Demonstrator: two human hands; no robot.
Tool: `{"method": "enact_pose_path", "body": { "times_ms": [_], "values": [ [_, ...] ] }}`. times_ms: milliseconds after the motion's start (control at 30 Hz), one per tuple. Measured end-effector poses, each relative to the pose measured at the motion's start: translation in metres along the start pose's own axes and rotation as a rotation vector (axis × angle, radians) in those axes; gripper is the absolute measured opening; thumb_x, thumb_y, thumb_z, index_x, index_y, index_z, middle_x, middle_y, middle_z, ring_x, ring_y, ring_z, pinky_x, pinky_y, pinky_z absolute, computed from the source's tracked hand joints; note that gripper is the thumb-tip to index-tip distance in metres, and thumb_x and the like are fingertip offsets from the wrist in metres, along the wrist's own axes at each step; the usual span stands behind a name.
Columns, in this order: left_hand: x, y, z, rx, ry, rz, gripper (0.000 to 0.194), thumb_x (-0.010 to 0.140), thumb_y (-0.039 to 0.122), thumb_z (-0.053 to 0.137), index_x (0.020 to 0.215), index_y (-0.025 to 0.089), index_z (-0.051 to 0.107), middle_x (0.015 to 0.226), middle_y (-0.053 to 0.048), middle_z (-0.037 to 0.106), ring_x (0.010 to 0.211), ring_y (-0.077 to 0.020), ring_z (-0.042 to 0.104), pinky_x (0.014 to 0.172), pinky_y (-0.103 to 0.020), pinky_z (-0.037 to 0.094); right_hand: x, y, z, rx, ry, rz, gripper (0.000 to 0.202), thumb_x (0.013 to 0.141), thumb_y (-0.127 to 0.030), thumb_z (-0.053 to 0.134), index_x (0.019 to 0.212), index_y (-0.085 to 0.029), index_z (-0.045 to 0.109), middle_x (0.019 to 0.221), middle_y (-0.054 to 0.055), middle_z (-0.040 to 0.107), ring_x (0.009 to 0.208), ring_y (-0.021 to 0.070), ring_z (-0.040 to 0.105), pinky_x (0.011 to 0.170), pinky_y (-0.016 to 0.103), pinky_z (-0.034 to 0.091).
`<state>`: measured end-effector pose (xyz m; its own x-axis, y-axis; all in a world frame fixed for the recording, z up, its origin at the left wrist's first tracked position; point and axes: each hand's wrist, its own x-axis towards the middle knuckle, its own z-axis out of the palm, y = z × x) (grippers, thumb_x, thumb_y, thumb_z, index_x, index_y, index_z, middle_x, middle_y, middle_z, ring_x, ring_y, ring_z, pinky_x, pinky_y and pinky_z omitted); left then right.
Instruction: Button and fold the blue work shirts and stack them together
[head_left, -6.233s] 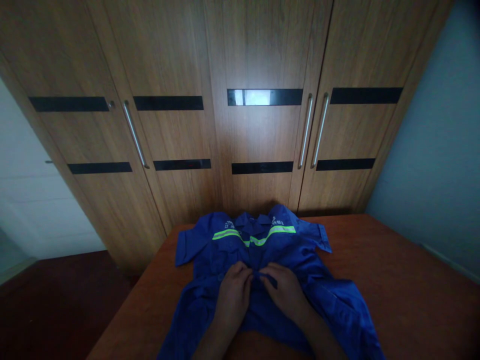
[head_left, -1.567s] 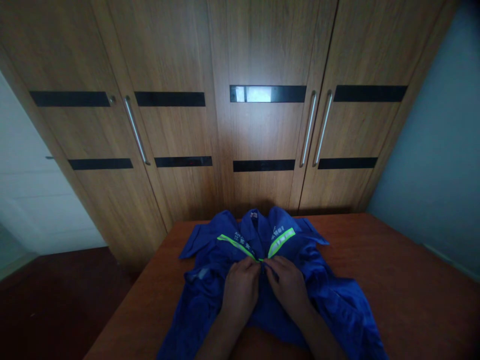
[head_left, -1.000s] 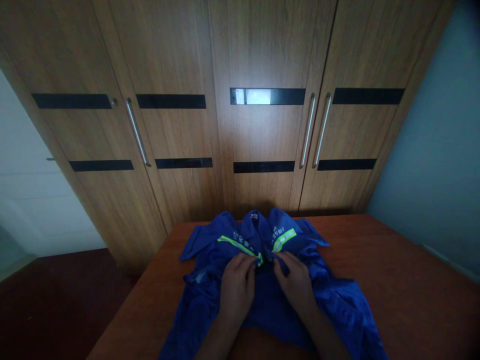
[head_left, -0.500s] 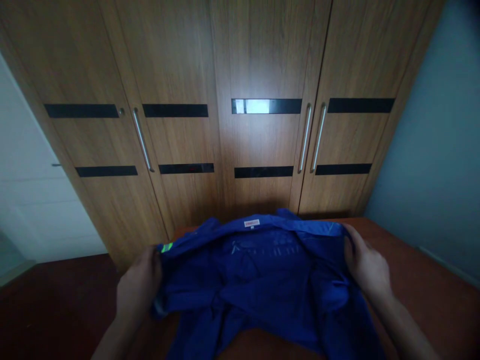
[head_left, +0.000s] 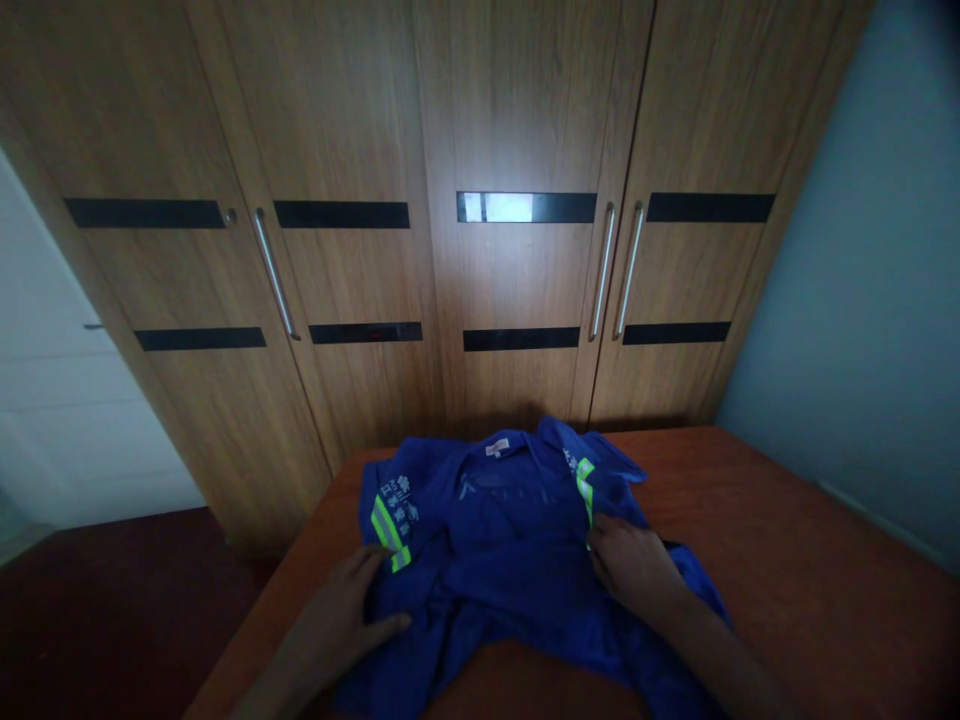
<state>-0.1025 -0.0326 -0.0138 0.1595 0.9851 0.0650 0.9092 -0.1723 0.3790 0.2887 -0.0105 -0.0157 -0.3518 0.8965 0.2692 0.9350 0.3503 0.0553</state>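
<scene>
While both hands rest at the two front edges of a blue shirt (head_left: 525,565), the shirt lies on its back on the reddish-brown table (head_left: 810,540), opened down the middle, with its collar end toward the wooden wardrobe (head_left: 360,120). Its front panels are turned out to either side, so the dark inside of the back shows between them, rumpled into folds, and a small white label (head_left: 497,448) sits at the neck. Faint marks show on that inside surface, a little below the label. The left hand (head_left: 337,610) is open, its thumb spread away from the fingers (head_left: 367,562); the fingertips reach the cloth beside a yellow-green and silver stripe (head_left: 388,530), and white lettering (head_left: 401,505) is just beyond them. The right hand (head_left: 637,565) lies on the opposite panel with its fingers bent at the lower end of the matching stripe (head_left: 585,485); whether they pinch the cloth cannot be told. One short sleeve (head_left: 621,465) points out over the table past that stripe. Nearer the person, the shirt's lower part spreads in creases, partly under the right forearm, and bare table shows in a gap at the bottom middle. Behind the table, the wardrobe has black strips and long metal handles (head_left: 276,275); a pale blue wall (head_left: 847,250) stands at the right, and dark reddish floor (head_left: 112,590) shows at the left.
</scene>
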Motion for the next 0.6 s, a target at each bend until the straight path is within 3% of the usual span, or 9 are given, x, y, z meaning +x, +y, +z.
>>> {"method": "enact_pose_path", "body": {
  "times_ms": [100, 167, 267, 367, 500, 600],
  "values": [
    [-0.002, -0.006, 0.004, -0.005, 0.043, -0.029, 0.047, 0.072, 0.021, 0.057, 0.119, 0.021, 0.055, 0.130, -0.008, 0.057, 0.120, -0.0255, 0.053, 0.104, -0.039, 0.037, 0.003, 0.006, -0.013, 0.016, 0.039, 0.071, 0.017, 0.085, -0.015, 0.046, 0.079, -0.021, 0.061, 0.084, 0.004, 0.063, 0.071, 0.0179, 0.063, 0.053, 0.025, 0.038],
    [0.000, -0.005, 0.004, -0.084, 0.128, -0.081, 0.047, 0.071, 0.011, 0.050, 0.116, 0.021, 0.057, 0.124, -0.007, 0.062, 0.117, -0.0245, 0.055, 0.103, -0.039, 0.037, 0.007, 0.014, -0.025, 0.062, 0.127, 0.160, 0.017, 0.089, -0.022, 0.044, 0.082, -0.022, 0.060, 0.088, 0.003, 0.061, 0.069, 0.0170, 0.062, 0.052, 0.025, 0.037],
    [0.007, 0.009, -0.004, -0.415, 0.329, -0.156, 0.034, 0.072, 0.018, 0.052, 0.104, 0.020, 0.061, 0.106, -0.007, 0.069, 0.104, -0.0260, 0.061, 0.095, -0.040, 0.044, 0.020, 0.027, -0.044, 0.197, 0.354, 0.242, 0.018, 0.090, -0.028, 0.044, 0.083, -0.022, 0.059, 0.090, 0.003, 0.060, 0.074, 0.0176, 0.060, 0.059, 0.027, 0.041],
    [0.014, 0.039, -0.016, -0.976, 0.478, -0.225, 0.031, 0.070, 0.028, 0.063, 0.099, 0.020, 0.062, 0.092, -0.003, 0.071, 0.087, -0.0225, 0.066, 0.078, -0.033, 0.053, 0.045, 0.028, -0.062, 0.423, 0.625, 0.216, 0.017, 0.087, -0.030, 0.046, 0.079, -0.021, 0.057, 0.084, 0.004, 0.058, 0.081, 0.0193, 0.057, 0.073, 0.030, 0.043],
    [0.020, 0.085, -0.017, -1.547, 0.516, -0.240, 0.042, 0.066, 0.032, 0.072, 0.106, 0.023, 0.062, 0.093, 0.000, 0.071, 0.076, -0.0169, 0.068, 0.067, -0.026, 0.055, 0.084, -0.010, -0.087, 0.941, 0.879, 0.255, 0.019, 0.085, -0.037, 0.050, 0.078, -0.020, 0.057, 0.079, 0.001, 0.058, 0.081, 0.0185, 0.054, 0.080, 0.032, 0.041],
    [0.025, 0.109, -0.002, -1.624, 0.431, -0.303, 0.040, 0.065, 0.036, 0.073, 0.101, 0.021, 0.065, 0.090, -0.004, 0.072, 0.080, -0.0210, 0.069, 0.072, -0.032, 0.056, 0.105, -0.065, -0.096, 1.572, 0.788, 0.232, 0.020, 0.083, -0.041, 0.054, 0.082, -0.022, 0.058, 0.078, -0.002, 0.058, 0.077, 0.0157, 0.055, 0.077, 0.030, 0.043]
  ]
}}
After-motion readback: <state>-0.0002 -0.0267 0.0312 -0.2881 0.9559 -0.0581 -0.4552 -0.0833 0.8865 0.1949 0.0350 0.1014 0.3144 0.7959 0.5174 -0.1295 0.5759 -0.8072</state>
